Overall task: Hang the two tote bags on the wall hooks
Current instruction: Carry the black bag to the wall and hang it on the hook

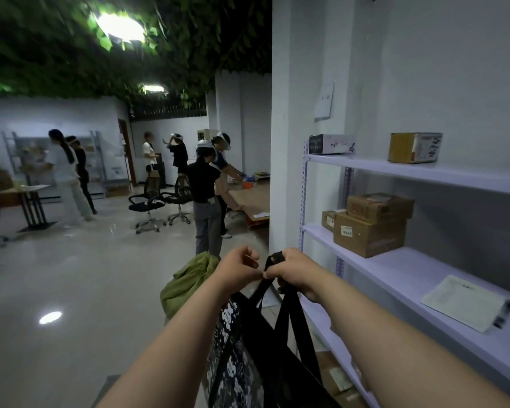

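Note:
My right hand (pixel 295 270) is closed around the black straps of a black tote bag (pixel 248 357) with a white floral pattern, which hangs below my forearms. A green tote bag (pixel 186 284) bunches behind my left hand (pixel 239 270). That hand is closed, its fingers pinched close to the black straps, and the green fabric seems to hang from it, though the grip itself is hidden. Both hands are held together in front of a white pillar (pixel 286 142). No wall hooks are visible.
A pale shelving unit (pixel 424 172) with cardboard boxes (pixel 368 228) and a clipboard sheet (pixel 465 301) stands close on my right. Several people stand in the room ahead, with office chairs (pixel 147 201) and a table (pixel 30 201). Glossy floor lies to my left.

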